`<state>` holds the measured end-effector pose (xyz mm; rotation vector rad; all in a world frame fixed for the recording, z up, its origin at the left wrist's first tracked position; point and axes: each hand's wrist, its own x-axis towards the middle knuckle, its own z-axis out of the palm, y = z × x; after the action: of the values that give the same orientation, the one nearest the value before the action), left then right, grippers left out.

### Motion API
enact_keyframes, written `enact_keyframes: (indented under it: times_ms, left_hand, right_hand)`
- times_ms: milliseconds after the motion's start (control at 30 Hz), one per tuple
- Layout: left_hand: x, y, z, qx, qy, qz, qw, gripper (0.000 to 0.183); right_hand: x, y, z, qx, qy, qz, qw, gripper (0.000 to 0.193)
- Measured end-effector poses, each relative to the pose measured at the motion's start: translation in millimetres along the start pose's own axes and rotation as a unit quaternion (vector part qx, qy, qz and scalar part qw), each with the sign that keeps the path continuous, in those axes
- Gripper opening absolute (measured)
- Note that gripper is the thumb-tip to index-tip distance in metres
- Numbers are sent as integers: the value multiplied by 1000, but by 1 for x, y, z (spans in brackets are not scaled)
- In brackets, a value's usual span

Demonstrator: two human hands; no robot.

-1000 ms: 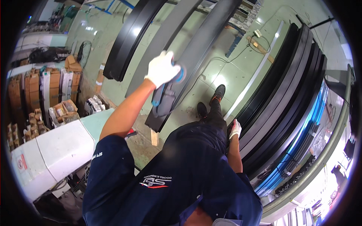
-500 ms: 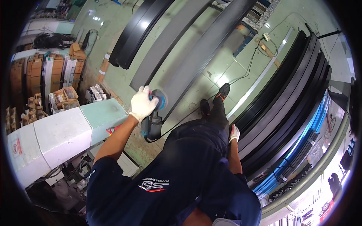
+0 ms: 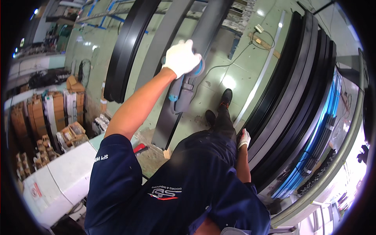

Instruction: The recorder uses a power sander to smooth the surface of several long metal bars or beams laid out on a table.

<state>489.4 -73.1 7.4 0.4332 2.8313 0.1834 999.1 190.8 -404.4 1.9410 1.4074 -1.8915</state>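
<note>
My left hand [image 3: 181, 59], in a white glove, is closed over the head of a grey and blue power sander [image 3: 183, 96]. The sander sits on a long grey profile [image 3: 209, 29], its body pointing back toward me; the hand hides most of the sander's head. Along the left lie another grey profile [image 3: 164, 33] and a glossy black one [image 3: 131, 43]. My right hand [image 3: 244, 140], also gloved, is low beside my thigh, against the near end of a stack of dark profiles [image 3: 274, 90]. Its fingers are mostly hidden.
The sander's cord [image 3: 225, 65] runs across the tiled floor near my shoes [image 3: 224, 100]. A pale strip [image 3: 260, 76] lies along the dark stack. Cartons [image 3: 72, 133] and a white ledge [image 3: 58, 172] stand at left. A red-handled tool [image 3: 140, 149] lies near my left sleeve.
My left hand has pushed the sander forward and right along the grey profile, the arm reaching further out. The whole view has shifted slightly. My right hand stays by the dark stack.
</note>
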Motion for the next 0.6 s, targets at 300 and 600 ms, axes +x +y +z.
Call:
enact_keyframes:
  times_ms: [300, 600]
  left_hand:
    - [212, 77, -34, 21, 26, 71, 997, 59]
    - [386, 111, -59, 44, 49, 63, 996, 58]
  right_hand:
    - [20, -72, 37, -8, -4, 30, 1000, 49]
    - [13, -151, 48, 49, 62, 50, 996, 46]
